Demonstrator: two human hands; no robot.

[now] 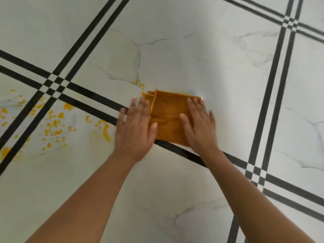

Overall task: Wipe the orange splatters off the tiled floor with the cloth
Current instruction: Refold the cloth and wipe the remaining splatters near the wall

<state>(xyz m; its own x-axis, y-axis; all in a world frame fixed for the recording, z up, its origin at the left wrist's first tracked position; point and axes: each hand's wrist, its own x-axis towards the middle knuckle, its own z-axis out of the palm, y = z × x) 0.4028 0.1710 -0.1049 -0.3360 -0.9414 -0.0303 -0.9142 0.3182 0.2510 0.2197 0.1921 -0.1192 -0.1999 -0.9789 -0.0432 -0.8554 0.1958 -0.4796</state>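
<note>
Both forearms (87,199) reach in from the bottom edge. I see the left hand (135,130) and right hand (199,125) pressed flat, fingers straight, on the folded orange cloth (168,116). It lies on the tiled floor (175,190) across a black stripe (184,153), and orange splatters (54,123) spread to its left.

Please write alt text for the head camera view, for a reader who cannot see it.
A person's left hand and right hand lie flat on a folded orange cloth on a white tiled floor with black lines. Orange splatters cover the tiles left of the cloth.
</note>
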